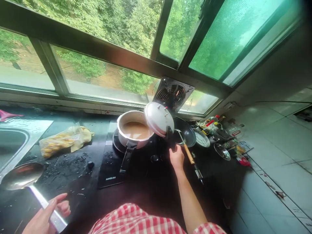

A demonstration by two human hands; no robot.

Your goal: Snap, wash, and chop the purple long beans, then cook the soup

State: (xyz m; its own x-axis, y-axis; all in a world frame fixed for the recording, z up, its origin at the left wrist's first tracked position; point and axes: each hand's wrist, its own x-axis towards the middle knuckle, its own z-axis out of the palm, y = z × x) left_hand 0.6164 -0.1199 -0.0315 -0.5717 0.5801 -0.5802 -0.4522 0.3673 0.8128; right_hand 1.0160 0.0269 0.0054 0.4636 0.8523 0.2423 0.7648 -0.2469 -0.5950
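A large metal ladle (36,191) is gripped by its handle in my left hand (52,211), at the lower left, its bowl over the black counter. My right hand (177,157) is closed on the black handle of a pressure cooker lid (159,118). The lid is tilted, its silver top facing me, beside the right rim of the pressure cooker pot (123,138). Brownish liquid (135,130) fills part of the pot, which stands on the cooktop with its black handle pointing toward me.
A plastic bag of yellowish food (59,143) lies left of the cooktop (109,172), near the sink (14,133). A dark wok (188,130), a wooden-handled utensil (187,151) and a white plate (201,138) are at right. Behind stands an exhaust fan (172,92) below windows.
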